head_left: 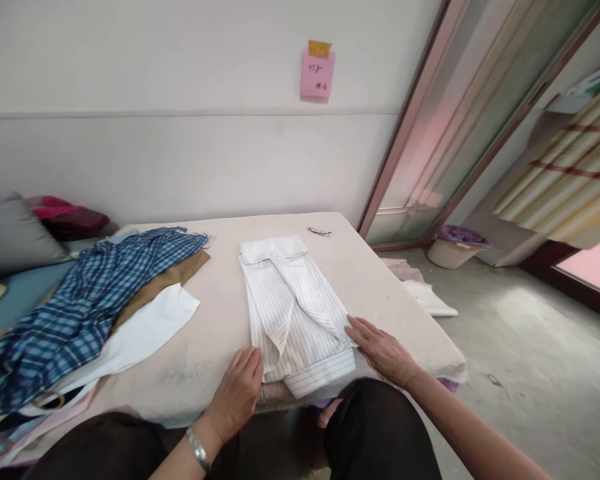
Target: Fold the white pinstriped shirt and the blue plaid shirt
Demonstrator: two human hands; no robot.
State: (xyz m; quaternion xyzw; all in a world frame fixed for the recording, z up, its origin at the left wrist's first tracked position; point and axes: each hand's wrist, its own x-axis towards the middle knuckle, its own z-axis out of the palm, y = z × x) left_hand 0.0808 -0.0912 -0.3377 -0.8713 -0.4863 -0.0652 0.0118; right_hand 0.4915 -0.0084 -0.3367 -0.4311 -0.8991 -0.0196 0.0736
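Item: a white shirt with fine dark stripes [293, 307], folded into a long rectangle with its sleeves laid crosswise over the back, was set on the pale beige padded tabletop [220, 320]. The collar end lay toward the wall; the hem end hung slightly over the near edge of the tabletop.

Left hand [240, 393]: laid flat and palm down, fingers together and extended, the fingertips touching the near left edge of the folded shirt. Nothing was pinched or gripped. A silver bracelet [199, 450] was worn at that wrist.

Right hand [380, 350]: laid flat and palm down, fingers slightly spread, resting against the near right edge of the shirt, at the folded sleeve. Nothing was held.

Adjacent, at the left of the tabletop: a blue and white checked garment [80, 307], heaped loosely over a tan brown cloth [180, 273] and a plain white cloth [150, 327], all well apart from the striped shirt.

At the far edge of the tabletop, a small dark metal object [320, 231] was noted; its kind could not be told.

On the wall above, a pink paper note [317, 73] was fixed under a strip of yellow tape [319, 48]. A grey cushion [15, 233] was seen at far left.
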